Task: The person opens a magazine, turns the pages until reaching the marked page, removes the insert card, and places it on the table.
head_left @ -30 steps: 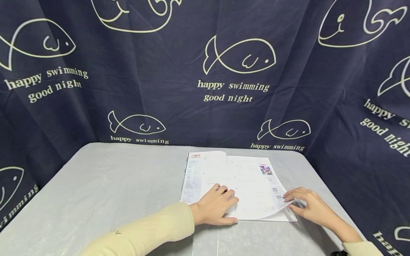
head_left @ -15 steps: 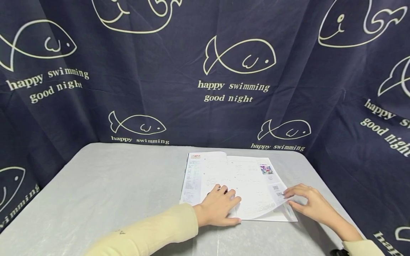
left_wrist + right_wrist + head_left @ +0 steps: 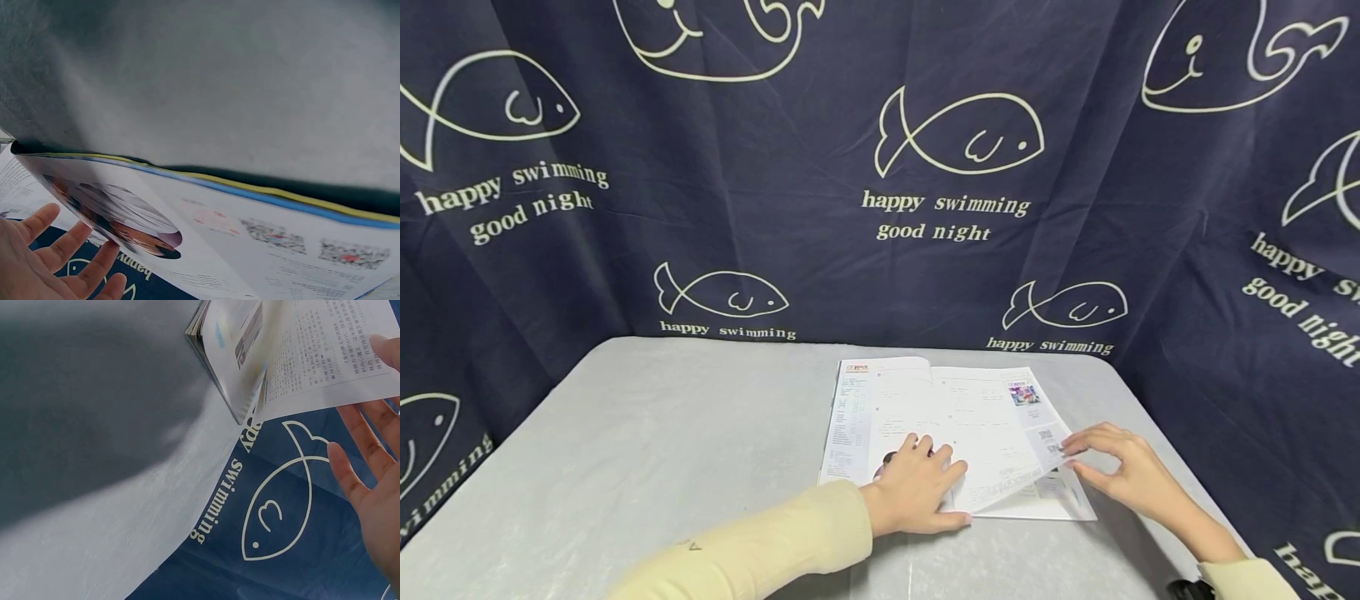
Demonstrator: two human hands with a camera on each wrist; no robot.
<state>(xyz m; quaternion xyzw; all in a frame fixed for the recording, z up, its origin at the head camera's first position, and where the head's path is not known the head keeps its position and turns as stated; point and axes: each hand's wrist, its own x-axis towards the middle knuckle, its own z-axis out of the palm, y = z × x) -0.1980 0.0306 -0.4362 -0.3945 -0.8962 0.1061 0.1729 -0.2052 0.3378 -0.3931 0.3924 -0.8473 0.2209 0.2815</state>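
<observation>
An open magazine (image 3: 977,417) lies on the grey table, toward its right side. Near the spine, along the front edge, my left hand (image 3: 917,487) rests on it with spread, slightly bent fingers. At the lower right corner my right hand (image 3: 1127,471) pinches the page (image 3: 1026,467) between thumb and fingers, lifting it off the leaves beneath. Printed text covers the raised page (image 3: 331,356) in the right wrist view, its edge between the thumb and fingers of the right hand (image 3: 378,494). An oval photo (image 3: 125,219) shows on the left page in the left wrist view.
The table is covered with grey cloth (image 3: 670,433). Dark blue curtains (image 3: 820,275) printed with white fish and words stand behind it and at both sides. A dark band (image 3: 1191,590) circles the right wrist.
The lifted corner has risen a little, baring more of the printed leaf below. My left hand has slid slightly right along the magazine, uncovering a dark picture beside it.
</observation>
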